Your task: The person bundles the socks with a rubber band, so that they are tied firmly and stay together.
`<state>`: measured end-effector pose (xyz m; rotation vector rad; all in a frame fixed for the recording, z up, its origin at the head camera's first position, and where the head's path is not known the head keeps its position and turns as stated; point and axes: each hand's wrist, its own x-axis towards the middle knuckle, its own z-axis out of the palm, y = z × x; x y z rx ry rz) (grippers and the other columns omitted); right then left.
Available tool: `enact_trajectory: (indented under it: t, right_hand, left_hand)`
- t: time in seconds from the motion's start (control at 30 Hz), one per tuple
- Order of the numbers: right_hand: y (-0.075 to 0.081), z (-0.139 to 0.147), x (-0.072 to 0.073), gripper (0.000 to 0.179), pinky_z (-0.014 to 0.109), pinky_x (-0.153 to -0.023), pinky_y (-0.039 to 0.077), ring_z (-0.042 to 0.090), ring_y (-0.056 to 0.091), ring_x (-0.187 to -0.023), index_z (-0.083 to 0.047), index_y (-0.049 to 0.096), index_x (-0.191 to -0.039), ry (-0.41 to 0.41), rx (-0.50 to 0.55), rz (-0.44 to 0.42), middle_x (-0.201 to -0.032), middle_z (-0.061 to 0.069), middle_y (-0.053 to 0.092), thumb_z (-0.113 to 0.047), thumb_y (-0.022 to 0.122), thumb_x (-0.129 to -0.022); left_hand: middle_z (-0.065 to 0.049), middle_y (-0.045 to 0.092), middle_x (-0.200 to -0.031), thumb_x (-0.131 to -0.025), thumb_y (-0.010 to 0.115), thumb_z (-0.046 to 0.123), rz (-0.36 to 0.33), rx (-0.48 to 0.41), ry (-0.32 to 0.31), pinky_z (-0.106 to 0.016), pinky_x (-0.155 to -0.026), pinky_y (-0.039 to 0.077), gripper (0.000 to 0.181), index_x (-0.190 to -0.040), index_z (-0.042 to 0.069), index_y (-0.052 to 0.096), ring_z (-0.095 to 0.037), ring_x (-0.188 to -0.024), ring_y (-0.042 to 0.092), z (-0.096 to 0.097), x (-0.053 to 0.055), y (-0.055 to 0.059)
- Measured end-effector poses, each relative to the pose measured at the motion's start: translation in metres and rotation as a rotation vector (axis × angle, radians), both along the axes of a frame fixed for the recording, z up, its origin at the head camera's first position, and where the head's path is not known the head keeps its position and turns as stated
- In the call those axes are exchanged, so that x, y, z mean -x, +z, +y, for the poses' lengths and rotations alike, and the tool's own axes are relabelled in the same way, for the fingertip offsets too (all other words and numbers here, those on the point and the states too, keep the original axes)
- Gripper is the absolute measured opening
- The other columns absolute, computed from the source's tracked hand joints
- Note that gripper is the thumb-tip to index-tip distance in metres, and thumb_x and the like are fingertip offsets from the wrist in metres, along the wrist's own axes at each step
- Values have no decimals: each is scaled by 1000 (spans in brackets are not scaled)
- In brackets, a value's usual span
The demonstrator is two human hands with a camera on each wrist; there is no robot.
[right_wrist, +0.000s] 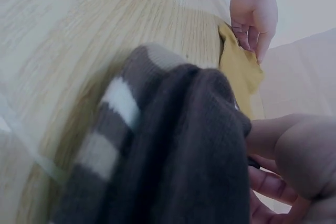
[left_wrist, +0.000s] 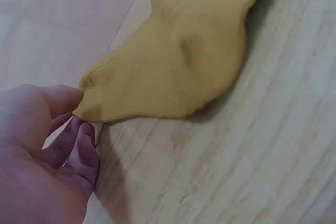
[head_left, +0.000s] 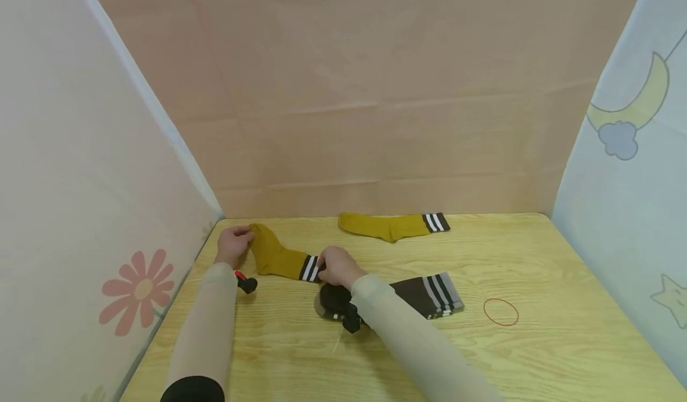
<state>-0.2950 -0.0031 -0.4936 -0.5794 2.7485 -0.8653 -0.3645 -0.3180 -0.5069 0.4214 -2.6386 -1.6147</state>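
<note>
A mustard-yellow sock [head_left: 279,262] with a dark cuff and white stripes lies stretched between my two hands on the left of the table. My left hand [head_left: 234,244] pinches its toe, thumb on top and fingers underneath, as the left wrist view shows at the toe [left_wrist: 97,95]. At the other end, my right hand [head_left: 339,266] pinches the striped cuff. Under my right forearm lies a dark grey-brown sock [head_left: 415,294] with a light grey, black-striped cuff, partly covered by the sleeve. This dark sock [right_wrist: 184,145] fills the front of the right wrist view.
A second mustard sock [head_left: 392,226] lies flat along the table's back edge, its cuff to the right. A thin red ring [head_left: 501,312] is on the wooden table [head_left: 558,342] at the right. Fabric-like walls stand at the back and both sides.
</note>
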Motion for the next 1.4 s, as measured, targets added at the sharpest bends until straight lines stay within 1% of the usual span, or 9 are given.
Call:
enact_trajectory:
  t: [0.13,0.23,0.33,0.43,0.63,0.83,1.0,1.2,1.4]
  right_hand:
    - [0,2,-2,13,37,-85,59,23,69,-101,-7,81,-104,-17,25,3,-110,6,76,-10,79,-92]
    - [-2,3,-4,5,32,-73,57,17,66,-82,-10,82,-91,-26,51,14,-93,1,76,-14,81,-92]
    - [-5,4,-4,19,28,-60,49,12,56,-63,-12,78,-75,-44,75,29,-72,-4,69,-19,81,-93]
    - [-7,5,-3,26,26,-56,46,10,51,-58,-15,76,-68,-90,76,54,-65,-7,64,-23,83,-92]
    - [-6,9,0,19,32,-68,56,14,63,-73,-12,79,-72,-160,60,167,-77,-3,73,-17,83,-90]
    - [-5,13,5,7,38,-82,61,23,73,-92,-8,84,-86,-168,76,226,-96,4,79,-8,79,-91]
    - [-3,18,5,10,40,-86,61,28,72,-100,-4,83,-97,-168,127,184,-105,10,78,-1,75,-92]
    - [1,31,6,15,43,-85,60,30,70,-97,1,78,-105,-109,175,195,-109,16,75,4,68,-95]
    - [8,46,8,11,40,-79,59,24,68,-88,0,77,-104,-97,199,220,-102,13,73,3,71,-95]
  left_hand:
    - [-26,55,-148,-107,60,17,10,1,23,-46,-111,46,42,-144,-4,60,-39,-134,52,-1,-5,1]
    - [-26,57,-146,-106,61,18,27,7,45,-47,-114,43,41,-141,-4,62,-39,-135,51,-1,-8,1]
    - [-24,59,-143,-106,63,18,44,18,58,-45,-112,44,38,-136,-4,65,-38,-132,53,0,-9,1]
    - [-23,63,-137,-104,66,19,62,36,67,-35,-100,50,35,-132,-3,69,-34,-124,58,-1,-10,1]
    - [-17,67,-125,-102,71,16,74,-22,70,-17,-75,55,33,-128,-3,70,-18,-100,64,2,-13,5]
    - [-10,68,-113,-101,70,8,82,-142,56,-23,-77,60,32,-130,-6,67,-11,-86,67,5,-13,9]
    - [-7,66,-103,-101,67,3,113,-150,15,-26,-77,60,32,-132,-5,67,-15,-86,67,7,-11,9]
    - [-23,64,-125,-106,57,5,102,-77,-87,-23,-77,57,36,-140,-3,65,-16,-91,63,10,-10,9]
    - [-27,55,-149,-108,50,8,94,-37,-146,-25,-82,58,38,-141,-5,63,-22,-104,64,16,-7,11]
